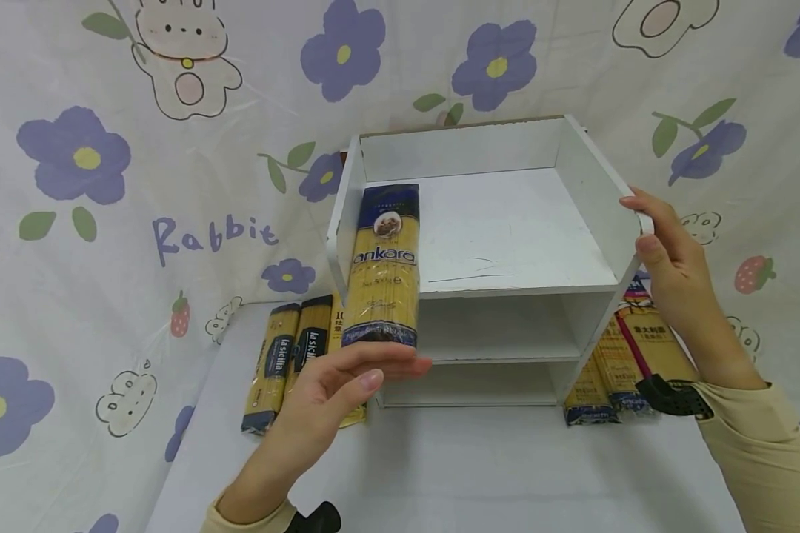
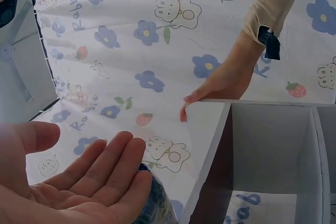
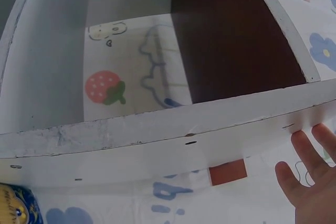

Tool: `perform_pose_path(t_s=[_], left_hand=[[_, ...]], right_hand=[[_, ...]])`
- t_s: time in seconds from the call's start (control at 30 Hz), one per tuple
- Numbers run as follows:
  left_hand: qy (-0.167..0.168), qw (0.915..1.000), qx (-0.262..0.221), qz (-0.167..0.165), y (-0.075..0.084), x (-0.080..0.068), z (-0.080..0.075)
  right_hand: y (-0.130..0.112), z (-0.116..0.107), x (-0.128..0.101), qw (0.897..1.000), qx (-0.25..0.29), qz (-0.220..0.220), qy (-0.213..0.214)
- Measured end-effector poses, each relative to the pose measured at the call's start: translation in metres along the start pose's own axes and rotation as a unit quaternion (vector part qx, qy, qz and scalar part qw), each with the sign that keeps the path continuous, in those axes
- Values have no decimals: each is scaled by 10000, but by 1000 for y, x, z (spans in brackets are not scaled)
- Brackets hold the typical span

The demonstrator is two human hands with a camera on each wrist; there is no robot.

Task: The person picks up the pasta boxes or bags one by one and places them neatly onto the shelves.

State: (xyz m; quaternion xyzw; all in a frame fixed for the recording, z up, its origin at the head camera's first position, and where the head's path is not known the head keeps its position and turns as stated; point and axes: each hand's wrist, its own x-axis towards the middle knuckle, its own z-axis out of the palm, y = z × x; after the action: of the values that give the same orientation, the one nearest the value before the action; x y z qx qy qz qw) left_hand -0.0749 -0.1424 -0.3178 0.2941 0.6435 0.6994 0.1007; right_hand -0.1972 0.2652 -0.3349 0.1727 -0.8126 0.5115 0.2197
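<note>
An ankara spaghetti pack [image 1: 385, 266], yellow with dark blue ends, lies along the left wall of the top tier of a white shelf [image 1: 516, 229], its near end jutting over the front. My left hand [image 1: 347, 385] holds straight fingers against that near end, thumb apart. In the left wrist view the pack's blue end [image 2: 157, 203] shows partly behind my left hand [image 2: 89, 187]. My right hand [image 1: 676, 274] grips the front corner of the shelf's right side panel. The right wrist view shows fingers of my right hand [image 3: 315, 177] at the panel's outer face.
Left of the shelf stand la sicilia pasta packs [image 1: 281, 363] beside a yellow pack [image 1: 336, 326]. More pasta packs [image 1: 616, 363] lean at its right, partly behind my right arm. A white table [image 1: 467, 474] lies in front, and a flowered cloth [image 1: 193, 163] hangs behind.
</note>
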Motion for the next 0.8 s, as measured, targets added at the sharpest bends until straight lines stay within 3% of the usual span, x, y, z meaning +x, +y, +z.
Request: perform_pose_path(t_s=[0.33,0.8], left_hand=[[85,9998,125,-156,0,7,-1],[456,9981,284,-290,-2,24,-5]], right_hand=[[1,-1,0,9999,-60,118,15],[3,-2,0,9999,37,-134,-25]])
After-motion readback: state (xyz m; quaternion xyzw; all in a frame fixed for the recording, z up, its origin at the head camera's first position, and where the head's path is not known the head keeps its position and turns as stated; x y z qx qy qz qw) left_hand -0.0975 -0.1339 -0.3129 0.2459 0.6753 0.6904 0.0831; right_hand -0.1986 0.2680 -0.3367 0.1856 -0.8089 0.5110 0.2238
